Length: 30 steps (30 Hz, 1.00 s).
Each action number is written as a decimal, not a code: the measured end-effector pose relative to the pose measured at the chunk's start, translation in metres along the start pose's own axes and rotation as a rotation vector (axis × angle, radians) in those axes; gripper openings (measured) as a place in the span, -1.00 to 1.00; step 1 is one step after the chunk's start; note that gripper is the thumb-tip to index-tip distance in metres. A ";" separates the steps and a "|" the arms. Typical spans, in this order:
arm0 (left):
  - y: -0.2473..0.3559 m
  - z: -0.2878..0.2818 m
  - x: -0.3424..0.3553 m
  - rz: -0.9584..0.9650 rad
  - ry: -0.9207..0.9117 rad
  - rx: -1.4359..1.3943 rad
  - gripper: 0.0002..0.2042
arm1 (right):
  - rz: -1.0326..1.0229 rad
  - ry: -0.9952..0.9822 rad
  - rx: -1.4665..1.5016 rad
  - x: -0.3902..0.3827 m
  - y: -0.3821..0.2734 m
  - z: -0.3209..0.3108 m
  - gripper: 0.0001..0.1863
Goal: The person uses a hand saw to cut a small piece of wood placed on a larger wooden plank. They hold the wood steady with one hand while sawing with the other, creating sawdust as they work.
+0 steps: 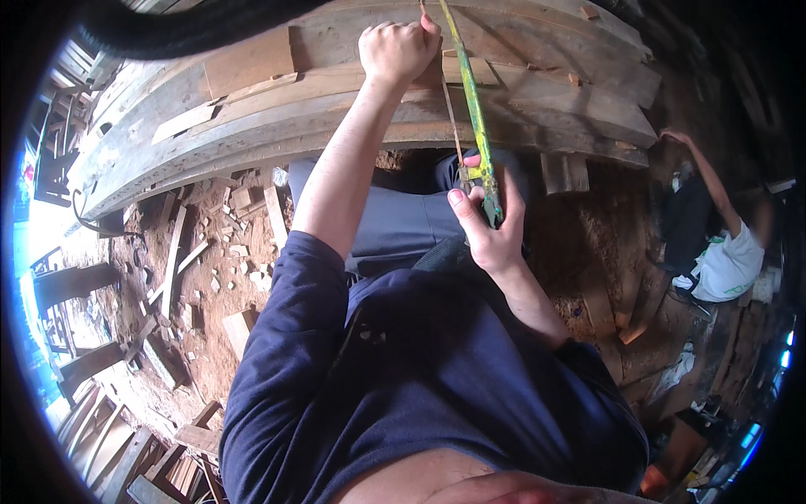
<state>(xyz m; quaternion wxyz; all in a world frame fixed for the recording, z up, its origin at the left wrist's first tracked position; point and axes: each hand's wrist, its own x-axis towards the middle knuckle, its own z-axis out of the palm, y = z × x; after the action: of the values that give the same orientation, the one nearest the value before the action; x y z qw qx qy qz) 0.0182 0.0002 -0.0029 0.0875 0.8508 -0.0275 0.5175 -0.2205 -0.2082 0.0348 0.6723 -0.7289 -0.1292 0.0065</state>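
My right hand (497, 227) is wrapped round the handle end of a hacksaw (475, 105) with a worn yellow-green frame. The saw points away from me over the workbench of thick wooden planks (336, 126), its thin blade running on the left of the frame. My left hand (398, 52) is closed in a fist on the far part of the bench, close beside the blade, thumb raised along it. What its fingers hold, if anything, is hidden beneath the hand. The far end of the saw runs out of the picture's top edge.
Small wood blocks (238, 250) and offcuts litter the sawdust-covered ground at left. Loose thin boards (183, 123) lie on the bench. To the right, another person in a white shirt (729, 265) stretches an arm to the bench's end. A dark curved bar (168, 38) crosses the upper left.
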 end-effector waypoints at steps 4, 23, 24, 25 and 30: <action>0.011 -0.014 -0.006 0.050 0.086 -0.127 -0.57 | 0.040 -0.004 0.014 0.009 -0.001 -0.009 -0.60; 0.016 -0.013 -0.009 0.059 0.083 -0.134 -0.56 | 0.055 0.039 0.018 0.039 0.000 -0.002 -0.58; 0.016 -0.015 -0.010 0.074 0.113 -0.175 -0.57 | 0.053 0.033 0.055 0.057 0.005 -0.001 -0.58; 0.015 -0.018 -0.010 0.092 0.134 -0.193 -0.59 | 0.031 0.038 0.065 0.076 0.009 0.002 -0.59; 0.003 -0.013 -0.002 0.066 0.052 -0.063 -0.54 | -0.011 0.041 0.120 0.101 0.026 0.026 -0.59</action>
<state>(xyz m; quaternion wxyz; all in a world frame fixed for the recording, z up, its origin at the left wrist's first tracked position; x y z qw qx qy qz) 0.0049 -0.0007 0.0014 0.0981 0.8326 -0.0695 0.5407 -0.1228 -0.1643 0.0237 0.7174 -0.6864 -0.1190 -0.0044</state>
